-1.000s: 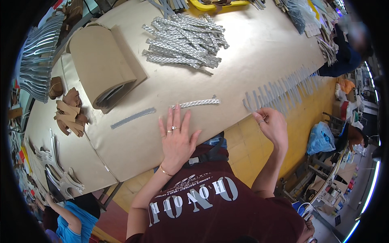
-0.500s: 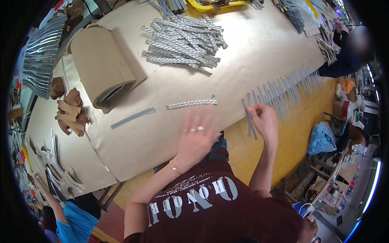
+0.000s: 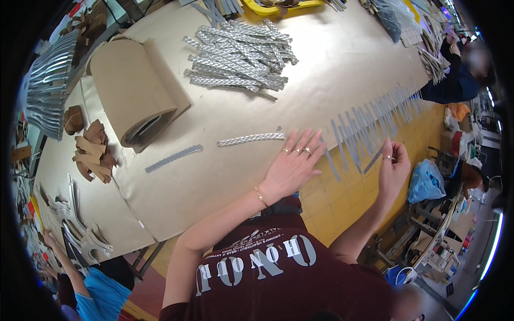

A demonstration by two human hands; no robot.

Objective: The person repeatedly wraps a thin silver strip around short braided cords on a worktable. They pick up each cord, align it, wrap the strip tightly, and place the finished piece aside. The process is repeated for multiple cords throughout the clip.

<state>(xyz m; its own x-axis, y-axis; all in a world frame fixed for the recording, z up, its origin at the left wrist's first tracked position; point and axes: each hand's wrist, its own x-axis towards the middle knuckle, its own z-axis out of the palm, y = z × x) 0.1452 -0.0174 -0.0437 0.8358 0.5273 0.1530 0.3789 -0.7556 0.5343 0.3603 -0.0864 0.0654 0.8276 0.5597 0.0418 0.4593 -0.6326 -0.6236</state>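
Observation:
My left hand (image 3: 294, 167) rests palm down at the table's near edge, fingers stretched out, close to the first of the grey strips. Off the edge, my right hand (image 3: 394, 165) pinches the end of a thin grey strip (image 3: 373, 160), which slants down to the left. A row of similar grey strips (image 3: 353, 134) hangs over the table edge, fanned out towards the far right. Left of my left hand lies a silver braided strip (image 3: 251, 139). Further left is a flat grey strip (image 3: 174, 158) with pale edging.
A pile of silver braided strips (image 3: 241, 59) lies at the back. Brown rolled card (image 3: 131, 88) and brown scraps (image 3: 93, 152) lie at the left. A yellow tray (image 3: 278, 7) stands at the far edge. Other people work at both sides, one in a blue shirt (image 3: 99, 294).
My left hand has moved right and settled at the table edge. My right hand has moved right, and a grey strip is now in its fingers, apart from the row's near end.

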